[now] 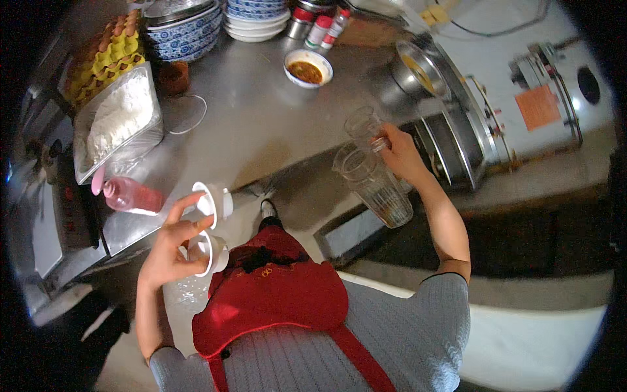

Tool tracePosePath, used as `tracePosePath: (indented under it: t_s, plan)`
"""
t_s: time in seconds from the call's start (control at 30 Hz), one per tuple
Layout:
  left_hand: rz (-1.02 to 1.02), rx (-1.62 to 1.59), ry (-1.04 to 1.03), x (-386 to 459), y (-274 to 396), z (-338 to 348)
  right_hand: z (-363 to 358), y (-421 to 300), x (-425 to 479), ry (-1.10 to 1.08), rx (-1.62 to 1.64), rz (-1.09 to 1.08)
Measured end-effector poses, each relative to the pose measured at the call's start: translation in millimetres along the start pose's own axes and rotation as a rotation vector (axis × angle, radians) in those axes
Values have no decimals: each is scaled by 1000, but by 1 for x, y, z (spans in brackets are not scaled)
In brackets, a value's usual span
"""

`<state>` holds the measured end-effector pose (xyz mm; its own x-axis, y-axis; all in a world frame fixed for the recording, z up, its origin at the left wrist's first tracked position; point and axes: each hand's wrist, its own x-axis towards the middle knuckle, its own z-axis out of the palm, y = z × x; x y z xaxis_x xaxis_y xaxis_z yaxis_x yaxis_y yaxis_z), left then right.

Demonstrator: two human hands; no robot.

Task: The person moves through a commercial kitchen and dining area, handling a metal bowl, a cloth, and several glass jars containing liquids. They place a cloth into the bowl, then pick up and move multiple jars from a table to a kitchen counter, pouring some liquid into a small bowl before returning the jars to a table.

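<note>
My left hand [171,250] is in front of the counter's near edge with two small white cups, an upper cup [215,206] and a lower cup [210,255]. Both are tipped sideways, and my fingers reach into their mouths. On the other side, my right hand [400,152] is closed on a clear glass handle. A ribbed glass pitcher [377,191] hangs tilted below that hand, past the counter edge. Beside my fingers is a clear glass mug [361,125]; whether it is held too cannot be told. Any contents of the pitcher are unclear.
On the steel counter [235,122] are a bin of white powder [122,115], a pink bottle [134,195], a bowl of brown sauce [304,71] and a metal pot [416,73]. Egg trays [108,59] and stacked patterned bowls [186,34] stand at the back left.
</note>
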<state>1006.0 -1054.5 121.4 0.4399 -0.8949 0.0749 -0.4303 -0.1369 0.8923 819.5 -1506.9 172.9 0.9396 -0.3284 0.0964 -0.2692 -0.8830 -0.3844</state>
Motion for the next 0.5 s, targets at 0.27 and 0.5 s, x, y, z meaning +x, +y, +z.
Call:
tracePosePath:
  t_s: [0.27,0.5]
  plan:
    - [-294,-27,324,36,3,39,0,89,199,-200,-305,-46]
    - [-491,-65,522,40,2,66,33,143,298,-252,-517,-185]
